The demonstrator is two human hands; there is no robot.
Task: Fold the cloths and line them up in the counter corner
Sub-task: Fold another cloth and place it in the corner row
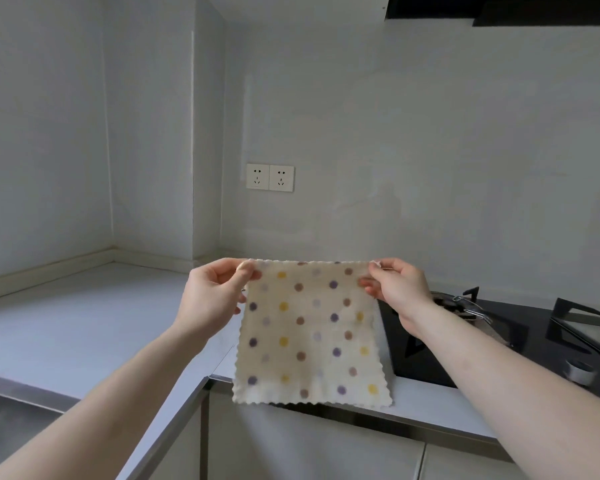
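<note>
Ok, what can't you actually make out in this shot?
- Head view: the dotted cloth pinched by left hand and right hand hides the counter behind it.
- Other cloths: none in frame.
- Stove: cut off at the right edge.
- Knob: markings too blurred.

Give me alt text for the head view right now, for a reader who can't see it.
Two bare hands hold a cream polka-dot cloth up by its top corners, left hand and right hand each pinching one, so it hangs unfolded over the counter edge. A black gas hob sits to the right, and a double wall socket is on the wall behind.
</note>
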